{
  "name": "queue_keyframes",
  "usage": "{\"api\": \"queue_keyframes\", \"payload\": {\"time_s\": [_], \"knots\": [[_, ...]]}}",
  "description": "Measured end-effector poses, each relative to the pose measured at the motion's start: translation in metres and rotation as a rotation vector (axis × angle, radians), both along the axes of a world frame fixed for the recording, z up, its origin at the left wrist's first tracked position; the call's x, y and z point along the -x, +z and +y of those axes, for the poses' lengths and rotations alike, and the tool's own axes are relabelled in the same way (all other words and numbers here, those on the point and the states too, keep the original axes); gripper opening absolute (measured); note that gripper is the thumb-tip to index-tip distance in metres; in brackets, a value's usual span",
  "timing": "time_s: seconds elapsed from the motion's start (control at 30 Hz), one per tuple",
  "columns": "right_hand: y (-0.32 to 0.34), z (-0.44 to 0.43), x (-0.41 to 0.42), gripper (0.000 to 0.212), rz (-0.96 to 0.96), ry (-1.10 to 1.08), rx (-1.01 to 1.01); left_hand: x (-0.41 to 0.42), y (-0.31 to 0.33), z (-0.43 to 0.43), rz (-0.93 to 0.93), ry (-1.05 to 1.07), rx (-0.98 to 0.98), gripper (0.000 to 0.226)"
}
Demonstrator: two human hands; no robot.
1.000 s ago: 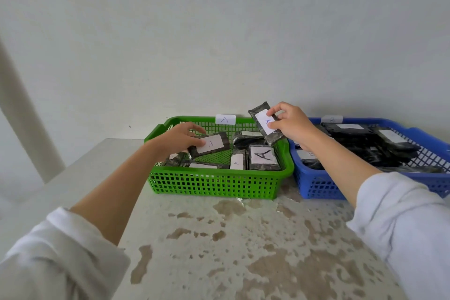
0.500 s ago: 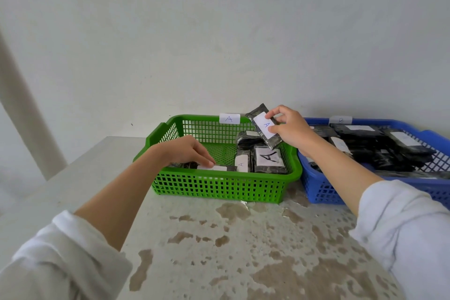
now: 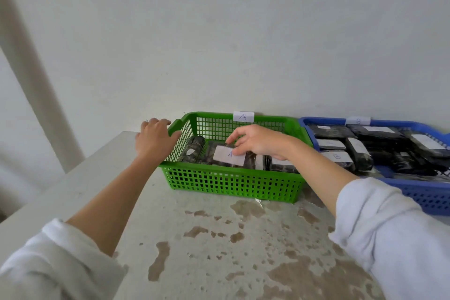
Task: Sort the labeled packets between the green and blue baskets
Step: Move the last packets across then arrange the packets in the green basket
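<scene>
The left hand [image 3: 154, 140] is seen just outside the green basket [image 3: 231, 184], at its left end. Its fingers are loosely bent and nothing is held, and the thumb is laid against the basket's handle. Inside the basket, near the middle and on top of other dark packets [image 3: 194, 151], the packet [image 3: 220, 157] is found: a dark, mottled wrapper bearing a white rectangular label marked with a blurred blue "A". It is gripped by the right hand [image 3: 258, 140], whose fingers [image 3: 231, 139] are curled over its far edge, with one fingertip pressed on the label's right part. Its long axis is laid roughly left to right, the right end dipped slightly. Further right, the blue basket [image 3: 426, 198] is set beside the green one — whether touching cannot be told — and is filled with more labelled packets [image 3: 360, 153].
</scene>
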State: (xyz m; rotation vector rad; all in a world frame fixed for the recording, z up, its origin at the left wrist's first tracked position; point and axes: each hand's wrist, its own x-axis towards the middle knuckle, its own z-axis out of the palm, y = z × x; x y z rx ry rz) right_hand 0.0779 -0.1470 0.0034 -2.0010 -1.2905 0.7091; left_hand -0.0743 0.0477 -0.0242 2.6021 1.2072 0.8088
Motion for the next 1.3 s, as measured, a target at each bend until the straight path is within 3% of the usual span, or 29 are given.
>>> {"api": "queue_keyframes", "payload": {"time_s": [0.23, 0.47, 0.6, 0.73, 0.83, 0.9, 1.17, 1.3], "knots": [[-0.003, 0.019, 0.01, 0.013, -0.253, 0.058, 0.122, 0.005, -0.01, 0.005, -0.175, -0.02, 0.168, 0.038], [-0.004, 0.086, 0.031, 0.024, -0.342, 0.079, 0.04, 0.006, -0.016, 0.005, -0.271, -0.014, 0.197, 0.035], [-0.01, 0.125, 0.042, 0.032, -0.468, 0.193, 0.266, 0.006, -0.018, 0.004, -0.325, -0.003, 0.208, 0.035], [-0.007, 0.136, 0.046, 0.049, -0.476, 0.224, 0.514, 0.006, -0.02, 0.004, -0.376, -0.011, 0.224, 0.035], [-0.008, 0.136, 0.041, 0.048, -0.401, 0.222, 0.526, 0.006, -0.02, 0.003, -0.397, -0.021, 0.242, 0.035], [-0.011, 0.134, 0.038, 0.044, -0.24, 0.131, 0.479, 0.006, -0.019, 0.002, -0.401, -0.02, 0.248, 0.035], [-0.019, 0.133, 0.023, 0.036, 0.109, -0.199, 0.1, 0.008, -0.018, -0.001, -0.396, -0.017, 0.267, 0.035], [-0.009, 0.126, 0.009, 0.031, 0.208, -0.254, -0.011, 0.007, -0.017, -0.001, -0.366, -0.025, 0.256, 0.034]]}}
